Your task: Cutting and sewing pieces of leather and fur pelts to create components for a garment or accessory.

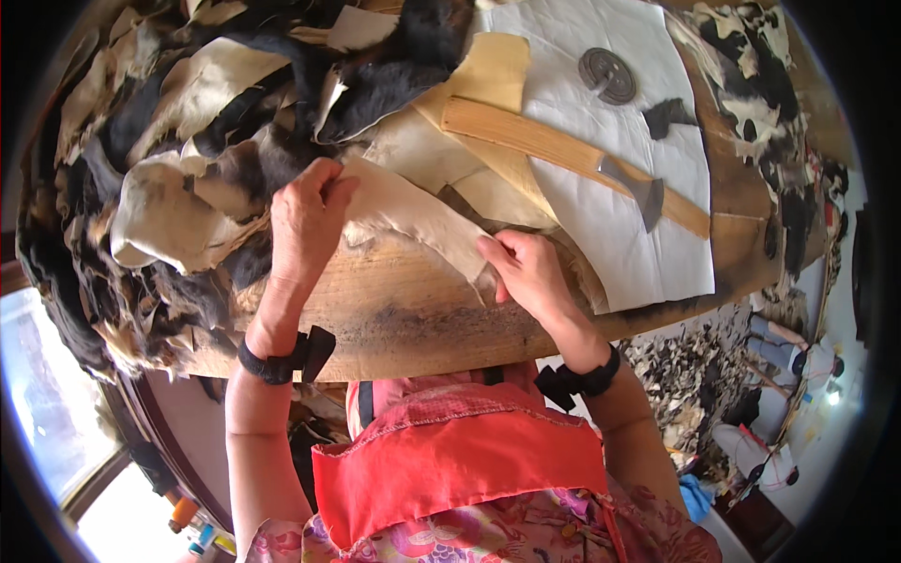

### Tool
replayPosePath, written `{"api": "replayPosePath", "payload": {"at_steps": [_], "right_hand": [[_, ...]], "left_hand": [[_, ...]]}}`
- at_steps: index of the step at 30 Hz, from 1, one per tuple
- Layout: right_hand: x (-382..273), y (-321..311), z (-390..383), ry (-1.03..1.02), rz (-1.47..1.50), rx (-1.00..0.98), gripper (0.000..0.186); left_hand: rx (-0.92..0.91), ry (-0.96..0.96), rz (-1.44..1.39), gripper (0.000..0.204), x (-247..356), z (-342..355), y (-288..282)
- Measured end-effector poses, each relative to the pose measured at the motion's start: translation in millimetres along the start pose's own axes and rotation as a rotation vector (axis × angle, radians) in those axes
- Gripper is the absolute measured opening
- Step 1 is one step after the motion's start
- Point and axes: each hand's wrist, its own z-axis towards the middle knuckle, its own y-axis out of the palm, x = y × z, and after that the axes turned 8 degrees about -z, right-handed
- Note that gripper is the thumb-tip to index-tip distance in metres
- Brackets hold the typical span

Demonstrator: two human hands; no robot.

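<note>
My left hand (pixel 308 220) pinches the upper left end of a pale piece of hide (pixel 413 208), and my right hand (pixel 527 270) grips its lower right end. The strip hangs slanted between them, pale skin side showing, over the near part of a wooden table (pixel 347 314). Just beyond it lie another cream hide piece (pixel 441 159) and a flat yellow sheet (pixel 502 70). A wooden strip (pixel 535 139) rests across the yellow sheet and a white sheet (pixel 619 253). On that strip lies a curved metal blade (pixel 648 195).
Black, white and brown fur pieces (pixel 178 206) heap up on the left. A round grey disc (pixel 608 75) and a small dark scrap (pixel 669 116) sit on the white sheet. More fur (pixel 685 375) is spread at right, where other people (pixel 765 457) are.
</note>
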Motion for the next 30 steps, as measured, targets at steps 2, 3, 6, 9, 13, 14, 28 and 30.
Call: {"api": "replayPosePath", "payload": {"at_steps": [2, 3, 6, 9, 13, 14, 28, 30], "right_hand": [[-4.6, 7.0, 5.8, 0.020, 0.036, 0.072, 0.041], [-5.3, 8.8, 7.9, 0.016, -0.024, 0.082, 0.043], [6.8, 9.6, 8.0, -0.029, -0.178, 0.154, 0.043], [5.8, -22.4, -13.8, -0.182, -0.218, 0.402, 0.025], [22.3, -109.2, -4.9, -0.290, -0.432, 0.690, 0.028], [20.3, -134.0, -1.9, -0.235, -0.604, 0.678, 0.037], [62.9, -204.2, 45.6, -0.338, -0.916, 0.261, 0.034], [52.9, -202.7, 41.7, -0.303, -0.947, 0.258, 0.032]], "left_hand": [[0.072, 0.053, 0.055, 0.016, 3.5, 12.2, -0.5], [0.062, 0.082, 0.062, 0.015, 3.6, 16.9, -0.7], [0.076, 0.133, 0.100, 0.015, -1.2, 29.2, 4.9], [0.165, 0.361, 0.267, 0.012, 8.6, 35.9, 7.3], [0.034, 0.588, 0.312, 0.017, 13.2, 23.7, 9.6], [-0.161, 0.600, 0.129, 0.021, 12.6, 21.6, 14.4], [-0.659, 0.489, 0.049, 0.014, 10.4, 60.4, 45.2], [-0.685, 0.506, 0.064, 0.014, 11.1, 64.5, 47.2]]}}
